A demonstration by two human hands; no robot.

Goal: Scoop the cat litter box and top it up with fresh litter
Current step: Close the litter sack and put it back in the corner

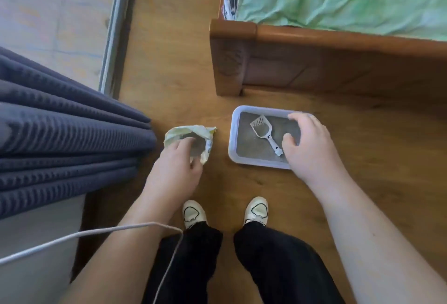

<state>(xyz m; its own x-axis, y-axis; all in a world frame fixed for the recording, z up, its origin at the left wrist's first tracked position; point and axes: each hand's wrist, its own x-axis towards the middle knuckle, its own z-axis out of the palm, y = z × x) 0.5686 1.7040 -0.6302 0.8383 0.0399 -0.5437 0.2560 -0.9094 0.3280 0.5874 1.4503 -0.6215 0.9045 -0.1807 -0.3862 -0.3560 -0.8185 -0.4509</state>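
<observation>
Fingers of the right hand are spread and loosely curved over the right end of the litter box, holding nothing. The white scoop lies flat on the grey litter inside, blade away from the person, its handle end just beside the thumb and not touching it. The left hand reaches to the crumpled litter bag, fingers at its open mouth and thumb by the near edge; whether it grips the bag cannot be told. Bag and box sit near each other on the wooden floor, the box close to the corner of the bed.
</observation>
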